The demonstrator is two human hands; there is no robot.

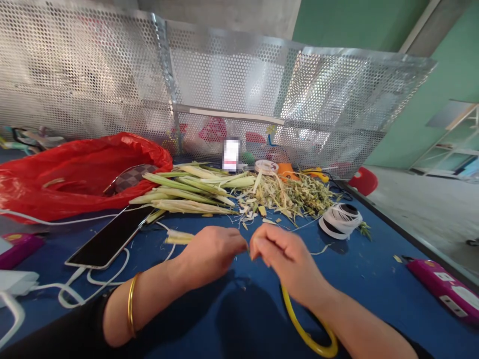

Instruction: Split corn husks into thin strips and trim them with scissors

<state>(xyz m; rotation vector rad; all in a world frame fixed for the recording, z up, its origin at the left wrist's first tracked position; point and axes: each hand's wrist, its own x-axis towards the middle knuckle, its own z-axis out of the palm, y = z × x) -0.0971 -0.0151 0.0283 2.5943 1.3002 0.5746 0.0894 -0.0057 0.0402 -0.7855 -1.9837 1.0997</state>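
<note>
1. Two hands at ctr of frame: L hand & R hand, both closed, fingertips pinched & nearly meeting; can't tell what, if anything, they grip.
2. Pale green stalks lie up-left of the hands, ctr-left of frame, long axis approx. left-right; L hand nearer.
3. Dry trimmings adjoin stalks' right end, beyond R hand.
4. B/w spool mid-right, nearer R hand, not touching.

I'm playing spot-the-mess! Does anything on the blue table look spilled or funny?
Yes, the plant scraps look untidy: they lie in a loose heap on the blue table, beside the long stalks, with little bits scattered in front.
</note>
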